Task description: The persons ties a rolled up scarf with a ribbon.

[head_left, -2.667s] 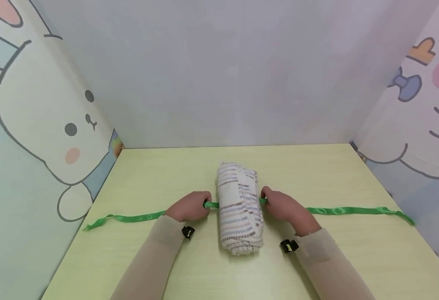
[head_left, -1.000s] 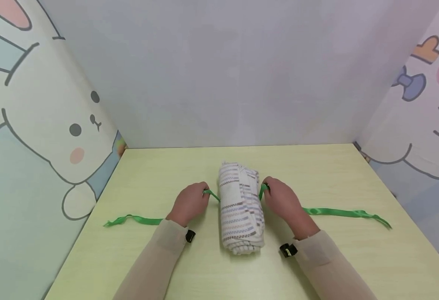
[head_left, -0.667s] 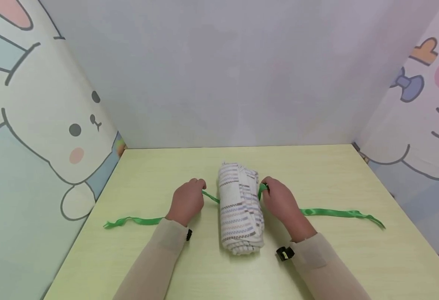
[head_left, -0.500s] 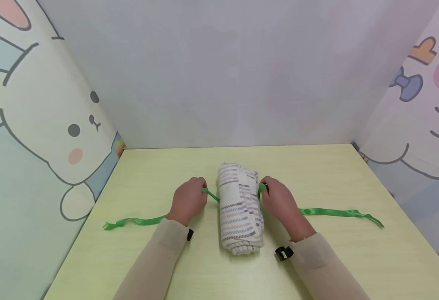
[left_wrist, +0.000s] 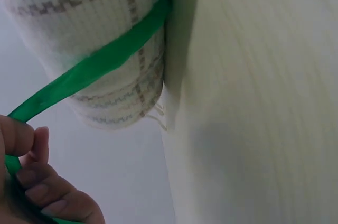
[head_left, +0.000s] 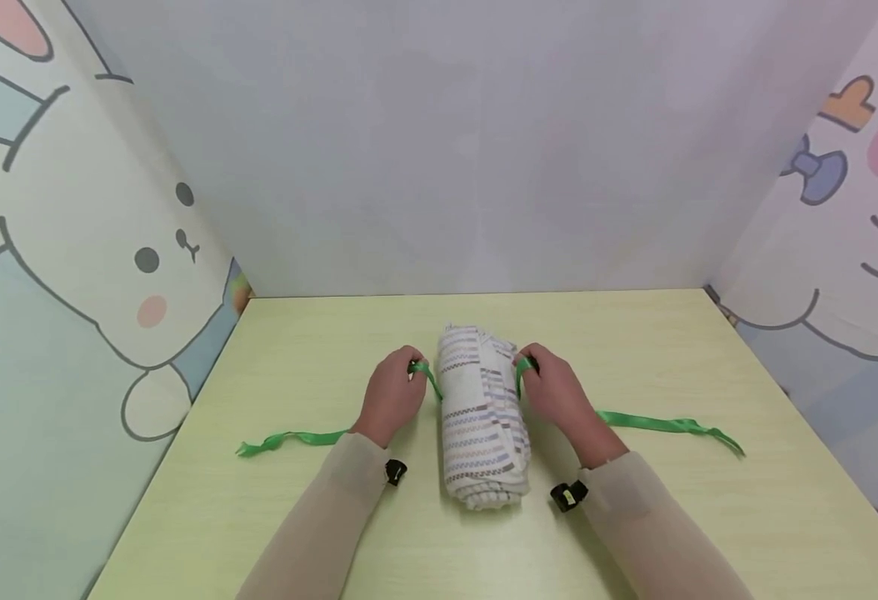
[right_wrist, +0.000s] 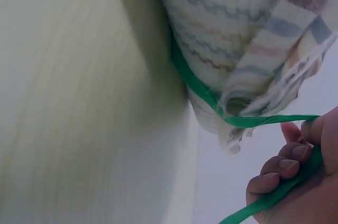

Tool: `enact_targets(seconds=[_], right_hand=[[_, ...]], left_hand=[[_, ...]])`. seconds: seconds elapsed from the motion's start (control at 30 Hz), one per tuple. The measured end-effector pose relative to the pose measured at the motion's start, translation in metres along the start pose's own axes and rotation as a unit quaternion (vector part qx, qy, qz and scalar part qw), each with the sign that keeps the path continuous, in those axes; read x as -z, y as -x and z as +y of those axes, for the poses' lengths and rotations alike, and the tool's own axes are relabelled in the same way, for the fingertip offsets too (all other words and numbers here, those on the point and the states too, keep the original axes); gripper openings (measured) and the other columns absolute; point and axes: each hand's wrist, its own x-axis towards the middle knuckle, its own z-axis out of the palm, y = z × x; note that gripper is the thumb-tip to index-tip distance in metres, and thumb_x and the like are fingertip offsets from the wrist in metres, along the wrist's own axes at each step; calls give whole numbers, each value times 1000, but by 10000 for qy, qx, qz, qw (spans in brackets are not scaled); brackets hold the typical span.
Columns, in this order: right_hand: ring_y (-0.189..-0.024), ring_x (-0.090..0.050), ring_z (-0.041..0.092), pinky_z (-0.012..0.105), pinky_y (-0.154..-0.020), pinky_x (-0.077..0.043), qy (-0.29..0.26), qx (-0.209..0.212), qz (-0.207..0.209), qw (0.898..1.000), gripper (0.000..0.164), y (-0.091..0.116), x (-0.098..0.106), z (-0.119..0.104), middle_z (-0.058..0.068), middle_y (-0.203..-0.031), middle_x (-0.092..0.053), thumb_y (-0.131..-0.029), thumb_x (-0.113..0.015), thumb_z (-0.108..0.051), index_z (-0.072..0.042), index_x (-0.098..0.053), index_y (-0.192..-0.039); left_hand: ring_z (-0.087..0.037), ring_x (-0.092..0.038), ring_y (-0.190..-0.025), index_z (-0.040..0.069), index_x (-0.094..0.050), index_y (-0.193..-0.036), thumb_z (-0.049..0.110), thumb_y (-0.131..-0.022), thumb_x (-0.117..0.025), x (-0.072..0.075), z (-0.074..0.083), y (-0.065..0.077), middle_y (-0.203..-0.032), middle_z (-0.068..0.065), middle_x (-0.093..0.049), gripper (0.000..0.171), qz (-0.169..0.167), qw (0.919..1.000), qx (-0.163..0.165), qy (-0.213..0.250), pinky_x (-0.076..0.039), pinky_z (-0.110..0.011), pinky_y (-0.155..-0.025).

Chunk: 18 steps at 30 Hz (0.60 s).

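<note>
A rolled white cloth with striped bands lies lengthwise in the middle of the table, apparently a towel. Beneath it passes a green ribbon, which comes up along both sides. My left hand pinches the ribbon just left of the roll. On the other side my right hand grips it close to the roll's edge. Both wrist views show the ribbon running taut from under the roll up to curled fingers. Loose ends trail outward on the table on each side.
The pale yellow table meets a plain grey wall at the back. Cartoon-printed panels stand at the left and right. A small black device sits at the right wrist.
Both hands have risen and moved a little farther from me, lifting the ribbon off the table beside the roll. The trailing ends have drawn inward. The roll stays in place.
</note>
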Motion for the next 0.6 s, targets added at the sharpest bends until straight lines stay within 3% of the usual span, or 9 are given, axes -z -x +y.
enact_targets(seconds=[0.23, 0.4, 0.6], right_hand=[[-101, -53, 32, 42, -82, -43, -966, -289, -117, 9948, 24, -7, -5, 1, 16, -118, -61, -107, -41, -16, -6, -60, -119], [-103, -53, 32, 42, -83, -42, -1229, -261, -49, 9921, 25, -8, -10, -2, 17, -119, -61, -108, -41, -13, -4, -61, -118], [-92, -53, 29, 39, -78, -45, -1406, -267, -18, 9897, 23, -9, -12, -10, 15, -110, -60, -108, -41, -14, -4, -61, -117]], left_hand=[[-23, -54, -81, 14, -63, -105, 19, -104, -50, -8, 2, -4, -93, -5, -61, 14, -194, 9897, 459, 1344, -44, -39, -74], [-22, -54, -83, 12, -63, -105, 18, -104, -50, -9, 6, -5, -96, -5, -61, 15, -287, 9839, 559, 1675, -43, -38, -75], [-24, -54, -83, 12, -63, -105, 20, -105, -49, -9, 12, -9, -96, -7, -60, 16, -374, 9798, 613, 1867, -44, -39, -74]])
